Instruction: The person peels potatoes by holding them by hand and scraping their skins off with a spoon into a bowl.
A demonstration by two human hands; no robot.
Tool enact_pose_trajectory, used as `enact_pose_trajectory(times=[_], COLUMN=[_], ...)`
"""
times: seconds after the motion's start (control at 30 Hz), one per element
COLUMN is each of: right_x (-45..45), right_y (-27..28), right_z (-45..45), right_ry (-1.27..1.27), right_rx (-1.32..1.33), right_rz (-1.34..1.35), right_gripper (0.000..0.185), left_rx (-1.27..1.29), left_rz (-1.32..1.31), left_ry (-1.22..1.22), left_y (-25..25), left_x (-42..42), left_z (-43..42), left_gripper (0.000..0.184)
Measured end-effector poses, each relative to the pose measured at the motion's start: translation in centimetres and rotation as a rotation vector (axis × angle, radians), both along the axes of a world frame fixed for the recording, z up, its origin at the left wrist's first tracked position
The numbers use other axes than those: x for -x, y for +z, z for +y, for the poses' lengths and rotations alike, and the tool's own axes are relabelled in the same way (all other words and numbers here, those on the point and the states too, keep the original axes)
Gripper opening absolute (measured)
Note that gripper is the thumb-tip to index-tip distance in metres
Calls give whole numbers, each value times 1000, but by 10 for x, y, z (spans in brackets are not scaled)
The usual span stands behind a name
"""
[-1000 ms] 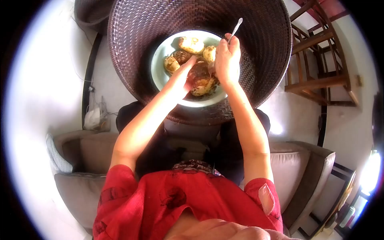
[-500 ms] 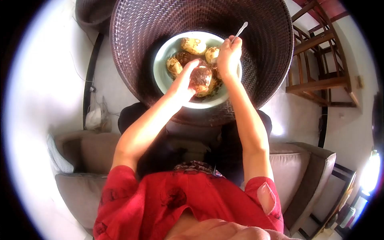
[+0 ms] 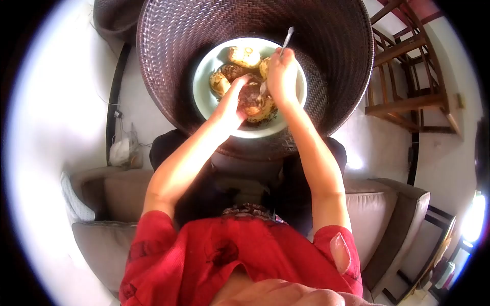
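Note:
A pale green bowl (image 3: 200,102) holds several tubers, some mostly scraped to yellow and others brown-skinned. Inside it, my left hand (image 3: 232,109) is closed around a brown tuber (image 3: 249,97), whose lower side is partly hidden by the palm. My right hand (image 3: 283,76) grips a metal spoon (image 3: 289,36); the handle sticks up past the fist and the other end touches the tuber's right side. A yellow tuber (image 3: 244,57) lies at the bowl's far side, and another tuber (image 3: 219,83) rests by the left wall. Dark bits of skin lie in the bowl.
The bowl sits within a large dark woven basket (image 3: 171,61) between my knees. Behind me is a brown sofa (image 3: 370,209). A wooden chair (image 3: 408,104) stands to the right, and a white plastic bag (image 3: 122,152) lies on the floor at left.
My right hand has moved left and slightly down with the spoon, closer to the held tuber. The spoon's end now shows against the tuber. My left hand has shifted slightly left.

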State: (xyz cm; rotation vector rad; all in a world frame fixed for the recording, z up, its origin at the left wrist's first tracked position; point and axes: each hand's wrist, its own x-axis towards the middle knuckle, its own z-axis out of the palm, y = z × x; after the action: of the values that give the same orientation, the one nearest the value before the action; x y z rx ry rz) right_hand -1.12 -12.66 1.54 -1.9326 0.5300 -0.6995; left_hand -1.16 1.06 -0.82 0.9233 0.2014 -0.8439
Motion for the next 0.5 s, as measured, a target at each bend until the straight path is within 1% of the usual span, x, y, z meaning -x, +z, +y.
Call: enact_pose_trajectory(times=[0.03,0.07,0.1,0.17,0.2,0.23,0.3,0.33,0.37,0.43,0.47,0.5], right_x=[-5,-14,-24,-9,8,3,-6,-13,-18,-20,-17,-13], right_y=[3,-6,-20,-4,26,8,3,1,-3,-9,-14,-15], right_z=[-6,-19,-26,-8,4,4,-7,-18,-22,-26,-26,-23], right_ry=[-70,-95,-90,11,64,68,-64,-109,-115,-46,-43,-26], right_rx=[-50,-13,-77,-137,-148,60,-1,30,-35,-132,-133,-184], right_rz=[19,-41,-70,-88,37,-106,-67,-105,-122,-131,-127,-112], right_gripper=[18,18,18,18,19,19,16,14,14,15,15,16], left_rx=[-89,15,-81,82,110,109,-45,43,-10,38,62,183], left_rz=[6,-11,-32,36,-6,-4,-84,-97,-108,-35,-3,31], left_ry=[-44,-56,-25,44,26,25,-53,-108,-40,-17,9,-8], left_y=[-3,-7,6,23,22,19,8,7,5,5,5,7], left_x=[-2,2,6,-1,0,-1,0,1,6,-3,-6,-7], left_z=[2,-1,-3,0,0,2,2,-2,-7,-2,1,5], left_gripper=[49,51,52,36,35,35,50,45,42,43,43,45])
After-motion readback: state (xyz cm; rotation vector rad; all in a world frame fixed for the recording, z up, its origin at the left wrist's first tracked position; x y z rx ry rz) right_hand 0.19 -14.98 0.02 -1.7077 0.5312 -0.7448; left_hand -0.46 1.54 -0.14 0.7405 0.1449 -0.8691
